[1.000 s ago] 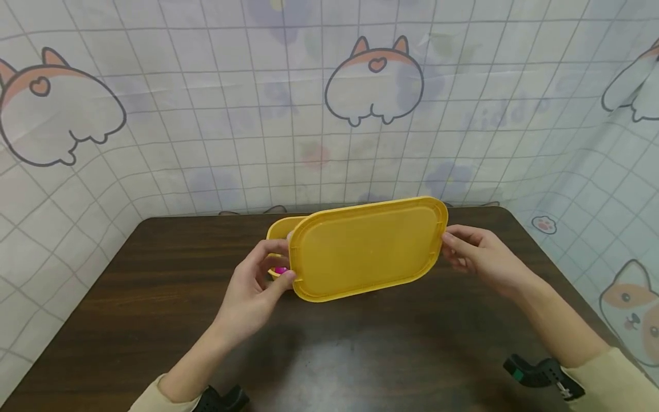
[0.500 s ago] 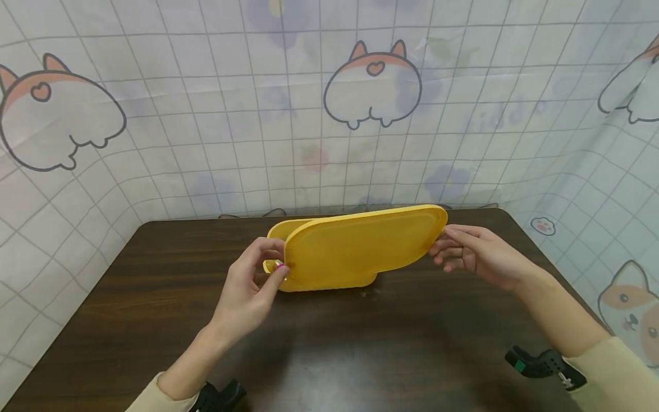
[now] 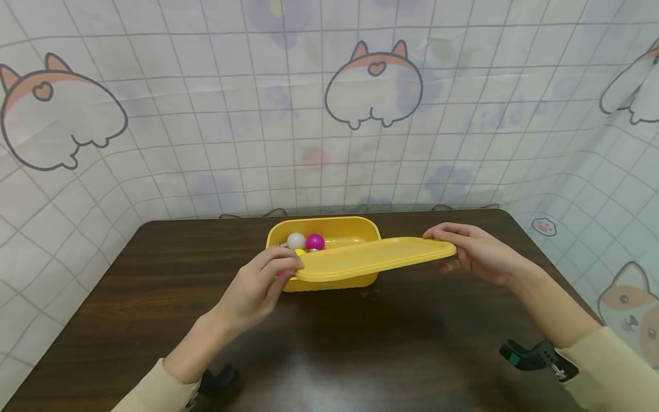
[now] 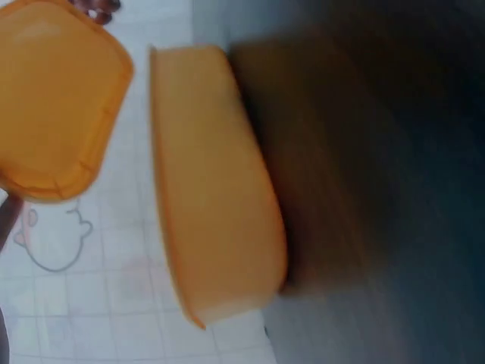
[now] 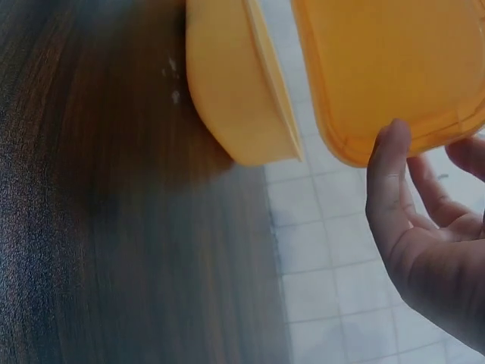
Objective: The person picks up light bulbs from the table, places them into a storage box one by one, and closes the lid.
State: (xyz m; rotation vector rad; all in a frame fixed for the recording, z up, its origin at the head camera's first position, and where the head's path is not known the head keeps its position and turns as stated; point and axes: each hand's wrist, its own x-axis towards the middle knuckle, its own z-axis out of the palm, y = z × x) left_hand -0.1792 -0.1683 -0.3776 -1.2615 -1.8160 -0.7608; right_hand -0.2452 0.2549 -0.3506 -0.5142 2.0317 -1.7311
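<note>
A yellow plastic lid [image 3: 376, 257] is held between both hands, nearly flat and a little tilted, over the front of a yellow plastic box [image 3: 332, 283]. My left hand [image 3: 254, 286] pinches its left end; my right hand [image 3: 476, 252] grips the right end, with the thumb on the edge in the right wrist view. Inside the box lie small round bulbs: a white bulb [image 3: 296, 241], a magenta bulb [image 3: 316, 242] and a yellow one partly covered. The lid hides the front of the box's inside. In the left wrist view the lid [image 4: 57, 98] is apart from the box [image 4: 212, 182].
The box stands towards the back of a dark wooden table [image 3: 360, 355]. A cloth backdrop [image 3: 231, 126] with a grid and corgi drawings hangs behind and at the sides. A black wrist mount [image 3: 538, 360] sits at the right sleeve, another at the left.
The lid has tipped from nearly upright to nearly flat and come down, uncovering the back of the box and the bulbs. Both hands have turned with it.
</note>
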